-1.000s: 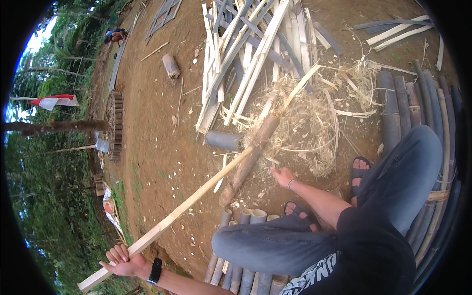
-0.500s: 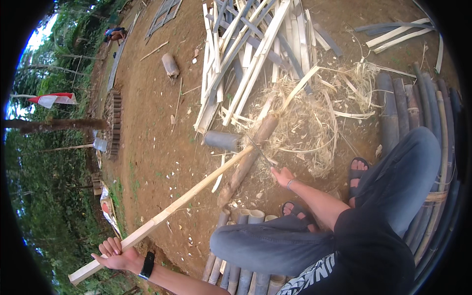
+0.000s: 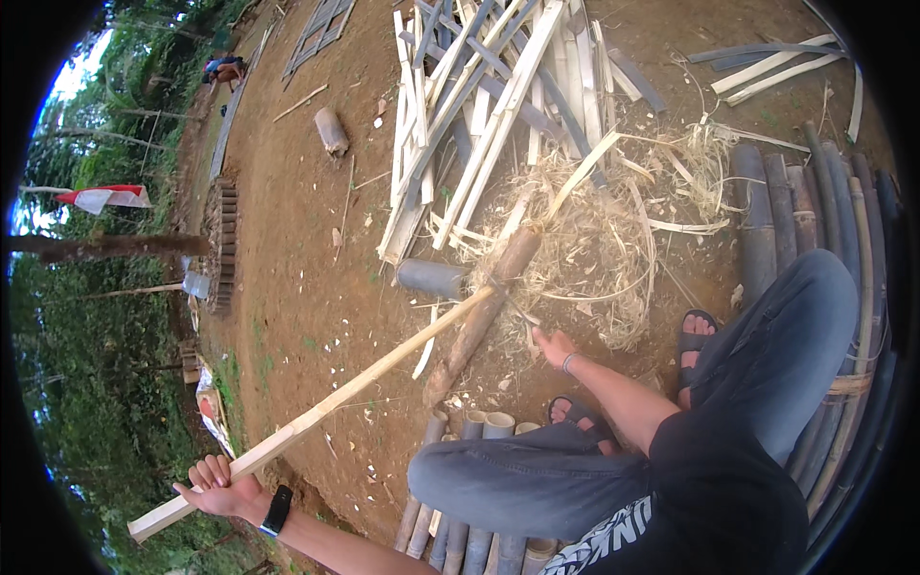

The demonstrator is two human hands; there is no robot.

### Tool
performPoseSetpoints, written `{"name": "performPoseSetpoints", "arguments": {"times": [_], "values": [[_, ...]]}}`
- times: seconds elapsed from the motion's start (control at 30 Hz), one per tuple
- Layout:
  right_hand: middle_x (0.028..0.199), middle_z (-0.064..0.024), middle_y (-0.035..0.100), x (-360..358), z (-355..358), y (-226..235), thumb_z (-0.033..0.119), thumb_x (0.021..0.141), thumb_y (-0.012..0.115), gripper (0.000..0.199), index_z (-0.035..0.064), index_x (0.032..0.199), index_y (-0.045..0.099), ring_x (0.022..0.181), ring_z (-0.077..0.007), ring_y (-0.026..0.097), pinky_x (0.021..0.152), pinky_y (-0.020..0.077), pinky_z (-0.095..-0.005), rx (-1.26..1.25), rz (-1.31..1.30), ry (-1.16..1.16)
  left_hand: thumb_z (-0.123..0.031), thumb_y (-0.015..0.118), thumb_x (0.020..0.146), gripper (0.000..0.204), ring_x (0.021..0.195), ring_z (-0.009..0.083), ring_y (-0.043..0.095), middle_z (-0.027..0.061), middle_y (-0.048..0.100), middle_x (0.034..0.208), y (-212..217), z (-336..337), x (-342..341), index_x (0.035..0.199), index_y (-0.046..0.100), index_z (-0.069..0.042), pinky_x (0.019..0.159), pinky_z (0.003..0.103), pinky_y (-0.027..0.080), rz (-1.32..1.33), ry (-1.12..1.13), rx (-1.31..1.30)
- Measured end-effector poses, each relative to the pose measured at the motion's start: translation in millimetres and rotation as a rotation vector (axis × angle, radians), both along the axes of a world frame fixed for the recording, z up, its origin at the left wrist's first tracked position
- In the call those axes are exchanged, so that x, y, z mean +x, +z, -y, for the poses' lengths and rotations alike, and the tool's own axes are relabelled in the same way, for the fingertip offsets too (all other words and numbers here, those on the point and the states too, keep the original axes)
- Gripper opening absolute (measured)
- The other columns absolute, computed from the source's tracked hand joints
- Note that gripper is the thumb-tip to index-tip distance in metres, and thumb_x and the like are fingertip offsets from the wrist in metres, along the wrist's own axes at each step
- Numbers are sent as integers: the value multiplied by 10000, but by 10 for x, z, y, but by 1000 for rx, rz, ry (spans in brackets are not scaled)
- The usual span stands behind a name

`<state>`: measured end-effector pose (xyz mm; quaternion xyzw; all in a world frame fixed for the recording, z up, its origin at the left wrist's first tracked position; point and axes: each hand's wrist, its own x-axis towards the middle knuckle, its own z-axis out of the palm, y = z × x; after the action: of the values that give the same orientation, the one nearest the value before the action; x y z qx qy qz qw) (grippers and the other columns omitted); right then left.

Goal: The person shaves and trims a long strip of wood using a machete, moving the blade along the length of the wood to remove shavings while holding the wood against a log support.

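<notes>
A long pale bamboo strip (image 3: 355, 385) slants from the lower left up to a short brown log (image 3: 470, 335), where it rests across the wood. My left hand (image 3: 225, 491) is wrapped round the strip near its lower end, thumb pointing outward. In my right hand (image 3: 553, 347) is a knife (image 3: 520, 311), gripped by its handle, its thin dark blade meeting the strip over the log. The blade's exact contact with the strip is too small to make out. Beyond the log lies a heap of curly bamboo shavings (image 3: 594, 259).
A big pile of split bamboo strips (image 3: 508, 105) lies ahead. A dark bamboo piece (image 3: 431, 277) sits beside the log. Bamboo poles (image 3: 757, 220) line the right, and cut pole ends (image 3: 474, 426) lie under my leg. Another person (image 3: 225, 69) is far off at upper left.
My left hand and the strip's lower end have risen slightly. My right hand with the knife has shifted a little to the right and nearer to me.
</notes>
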<state>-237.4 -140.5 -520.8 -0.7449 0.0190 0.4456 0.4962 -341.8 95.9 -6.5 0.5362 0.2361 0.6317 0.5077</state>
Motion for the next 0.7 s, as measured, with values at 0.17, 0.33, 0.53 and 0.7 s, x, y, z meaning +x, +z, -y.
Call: {"name": "performPoseSetpoints", "arguments": {"times": [0.17,0.33,0.53,0.7], "values": [[578,-242,548,-45,29,172,642,846,429,779,-84,593,548,613,-353,599,601,431,-479,-17,63,118,-445,352,975,502,411,81,184,-27,204,483,-37,-49,-37,575,232,-165,382,238,118,11,30,-22],[497,-178,511,-36,-41,375,632,858,431,768,-62,542,522,498,-282,546,550,428,-461,-3,-130,14,-433,354,975,493,414,84,193,-23,221,479,-19,-353,-43,578,253,-158,371,235,132,23,47,-57],[470,-164,497,-62,122,297,613,869,431,757,-59,528,507,476,-269,540,529,430,-444,14,-165,18,-431,364,972,489,420,87,197,-21,222,488,19,-387,148,585,246,-157,376,227,148,-2,49,-36],[560,-218,571,-138,240,193,616,859,440,759,-83,595,576,588,-321,627,596,472,-441,-33,-164,13,-432,378,962,488,419,92,180,-24,209,494,41,-548,270,587,219,-163,384,237,175,-13,58,-78]]}}
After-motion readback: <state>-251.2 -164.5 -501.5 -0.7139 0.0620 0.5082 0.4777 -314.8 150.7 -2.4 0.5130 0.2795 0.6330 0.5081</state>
